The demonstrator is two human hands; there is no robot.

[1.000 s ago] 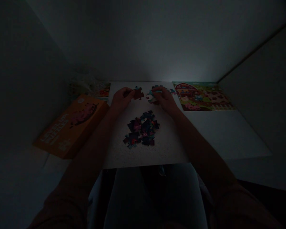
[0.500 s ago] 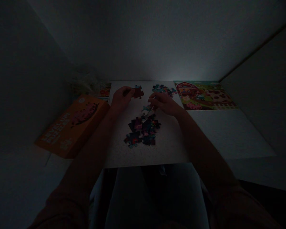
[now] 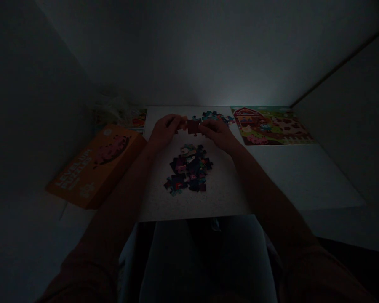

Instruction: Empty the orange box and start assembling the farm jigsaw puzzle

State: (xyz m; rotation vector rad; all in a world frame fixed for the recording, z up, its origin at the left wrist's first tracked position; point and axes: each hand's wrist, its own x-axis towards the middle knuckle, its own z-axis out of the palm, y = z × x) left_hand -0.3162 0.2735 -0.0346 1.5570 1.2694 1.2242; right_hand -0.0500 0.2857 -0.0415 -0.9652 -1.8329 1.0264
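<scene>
Head view: a dim scene, looking down past both forearms onto a pale rectangular work surface [image 3: 225, 191] in front of a plain whitish wall [image 3: 189, 59].
Left hand [image 3: 163, 131]: thumb and fingers pinched together on a small orange-brown jigsaw piece [image 3: 183, 123], above the far half of the surface; its exact outline is too dark to make out.
Right hand [image 3: 218, 132]: fingertips clamped on the right side of a dark maroon jigsaw piece with knobbed edges [image 3: 193, 126].
Between the hands: they are apart, the two pieces close beside each other; whether these touch, I cannot tell.
Loose pile: dark blue, purple, red and teal jigsaw pieces [image 3: 192, 170] lie heaped between the forearms, nearer the person than the hands.
Far cluster: more teal and pink jigsaw pieces [image 3: 214, 115] lie beyond the right hand, near the wall.
Farm picture: a flat, colourful barnyard illustration with a red barn [image 3: 271, 128] lies just beside that cluster, on its right.
Orange box: an orange cardboard box lettered "LEVEL UP! PUZZLES" [image 3: 93, 166] sits at a slant beside the left forearm.
Behind the box: crumpled clear plastic wrapping [image 3: 115, 105].
</scene>
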